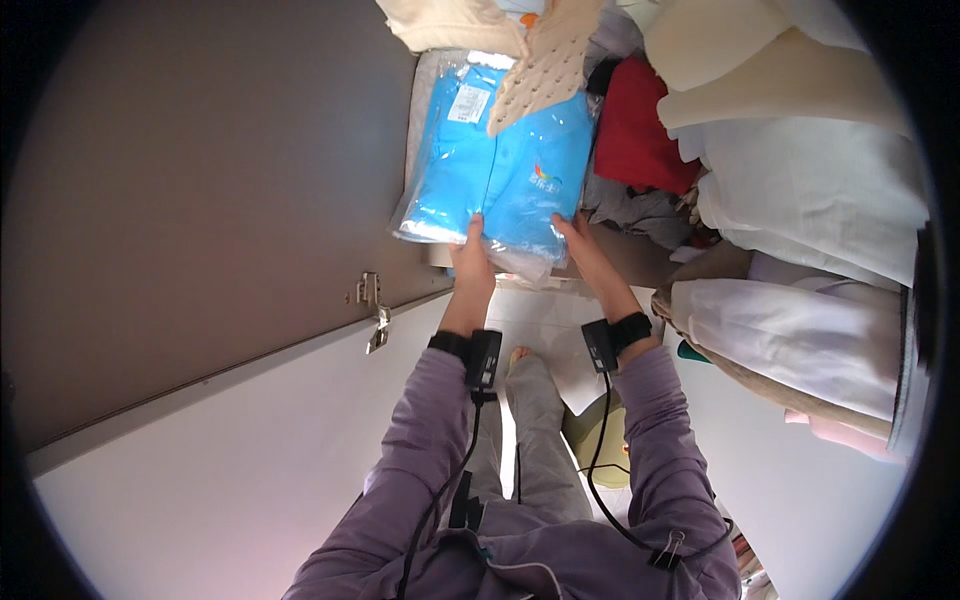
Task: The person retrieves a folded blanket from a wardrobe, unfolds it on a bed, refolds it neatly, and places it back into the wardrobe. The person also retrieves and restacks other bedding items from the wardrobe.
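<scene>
A folded blue garment [515,185] in a clear plastic bag lies flat before me at the cabinet's edge. It bears a white label near its far left corner and a small colourful print on the right. My left hand [474,268] pinches the bag's near edge, thumb on top and fingers hidden beneath. Further right, my right hand [588,248] grips the same edge, also thumb uppermost. A beige cloth with rows of small dots [548,75] hangs down over the far part of the package.
At the left is a brown cabinet panel [200,200] with a metal hinge [376,318]. Red cloth [637,135] and grey cloth [635,212] lie right of the package. Pale garments [815,190] hang at the far right, above bundled white cloth [790,335].
</scene>
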{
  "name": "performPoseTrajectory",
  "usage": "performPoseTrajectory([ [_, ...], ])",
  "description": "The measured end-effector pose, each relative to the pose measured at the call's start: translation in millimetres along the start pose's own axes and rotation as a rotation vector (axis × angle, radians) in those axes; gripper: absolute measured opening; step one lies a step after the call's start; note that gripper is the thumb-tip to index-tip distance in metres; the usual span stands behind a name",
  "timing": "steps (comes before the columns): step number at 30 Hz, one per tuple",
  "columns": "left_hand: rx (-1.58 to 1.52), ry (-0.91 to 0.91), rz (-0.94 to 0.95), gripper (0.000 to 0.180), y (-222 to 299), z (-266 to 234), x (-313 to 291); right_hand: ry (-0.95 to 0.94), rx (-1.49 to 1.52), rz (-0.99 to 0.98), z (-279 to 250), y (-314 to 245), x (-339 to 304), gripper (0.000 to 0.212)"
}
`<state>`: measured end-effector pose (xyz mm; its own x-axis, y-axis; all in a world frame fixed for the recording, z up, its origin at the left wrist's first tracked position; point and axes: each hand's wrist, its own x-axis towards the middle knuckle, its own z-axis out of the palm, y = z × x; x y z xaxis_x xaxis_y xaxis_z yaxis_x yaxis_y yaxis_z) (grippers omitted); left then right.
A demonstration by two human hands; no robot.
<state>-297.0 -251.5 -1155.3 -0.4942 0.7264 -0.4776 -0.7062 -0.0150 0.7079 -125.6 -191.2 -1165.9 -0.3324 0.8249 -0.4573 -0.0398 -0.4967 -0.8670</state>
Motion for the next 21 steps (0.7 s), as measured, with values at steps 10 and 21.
performPoseTrajectory([
  [10, 0.677, -0.048, 0.217, 0.040, 47, -44, -154, -0.129, 0.392, 0.340, -2, 0, -77, 0.066],
  [21, 1.039, -0.291, -0.037, 0.040, 106, -111, -276, 0.120, -0.117, -0.244, 25, 35, -282, 0.026],
])
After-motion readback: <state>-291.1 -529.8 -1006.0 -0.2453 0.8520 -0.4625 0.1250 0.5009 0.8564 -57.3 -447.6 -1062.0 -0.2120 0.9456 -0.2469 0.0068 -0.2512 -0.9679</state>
